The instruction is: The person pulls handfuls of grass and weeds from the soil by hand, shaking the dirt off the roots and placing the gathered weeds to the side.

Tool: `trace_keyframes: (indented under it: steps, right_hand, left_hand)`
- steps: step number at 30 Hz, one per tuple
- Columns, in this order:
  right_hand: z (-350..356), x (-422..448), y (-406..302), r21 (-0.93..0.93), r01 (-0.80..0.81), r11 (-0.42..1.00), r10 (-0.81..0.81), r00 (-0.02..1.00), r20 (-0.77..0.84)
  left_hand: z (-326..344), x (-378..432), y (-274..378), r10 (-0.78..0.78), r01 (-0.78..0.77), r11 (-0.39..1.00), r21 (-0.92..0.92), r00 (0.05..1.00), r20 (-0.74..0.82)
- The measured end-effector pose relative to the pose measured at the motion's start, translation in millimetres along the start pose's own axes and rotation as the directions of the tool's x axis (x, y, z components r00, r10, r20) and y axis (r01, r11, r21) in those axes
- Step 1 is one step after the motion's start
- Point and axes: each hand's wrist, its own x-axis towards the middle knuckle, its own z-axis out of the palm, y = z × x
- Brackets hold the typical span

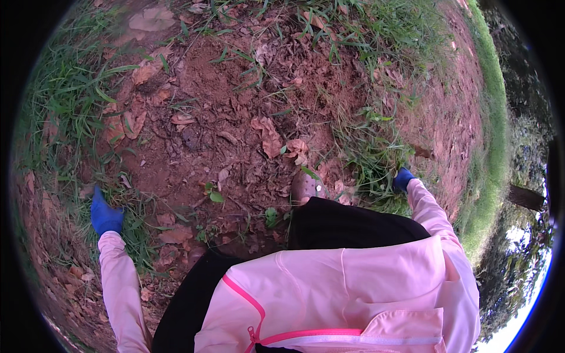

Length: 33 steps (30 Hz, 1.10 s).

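Note:
My left hand [107, 215], in a blue knit glove, is low over grass [132, 234] at the left. Its thumb stands apart from the fingers, and I see nothing held between them. On the right, my right hand [402, 180] wears a matching glove and reaches down beside a clump of green grass [375, 161]. Its fingers are mostly hidden, so whether it grips the grass is unclear. Just beyond that hand lies a brown piece [422, 152], too blurred to identify. Between my hands is reddish bare soil [198, 163] with dry leaves [267, 137].
A brown shoe with holes [304, 187] shows below my black trouser leg [348, 225]. Small green seedlings [215, 195] grow ahead of me. Thicker grass [66, 101] covers the left side. A mown grass strip [490, 110] and a tree trunk [526, 197] are at the far right.

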Motion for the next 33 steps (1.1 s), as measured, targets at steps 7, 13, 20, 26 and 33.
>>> trace_keyframes:
  steps: [7,13,20,26,33]
  right_hand:
    - [-42.8,0.9,-16.3,0.970,0.220,0.104,0.165,0.958,-0.235]
    - [-143.1,-69.8,-175.3,0.611,0.624,0.488,-0.492,0.774,-0.398]
    - [-188.1,-143.3,-421.3,0.409,0.907,0.103,-0.963,0.194,-0.187]
    - [-125.7,-186.4,-558.5,0.743,0.668,0.049,-0.982,-0.103,0.158]
    - [-107.8,-239.8,-546.7,-0.340,0.924,-0.175,-0.954,-0.073,0.291]
  left_hand:
    - [39.3,13.4,-40.4,-0.144,0.144,0.958,-0.247,0.989,0.018]
    - [37.1,5.4,29.3,-0.238,0.265,0.280,-0.922,0.950,0.201]
    - [7.0,-21.1,188.5,0.215,0.216,-0.259,-0.941,0.963,0.162]
    - [6.8,-59.6,213.8,0.592,0.545,-0.778,-0.313,0.802,-0.073]
    - [-22.5,-100.7,171.4,0.289,-0.160,-0.005,-0.987,0.945,-0.154]
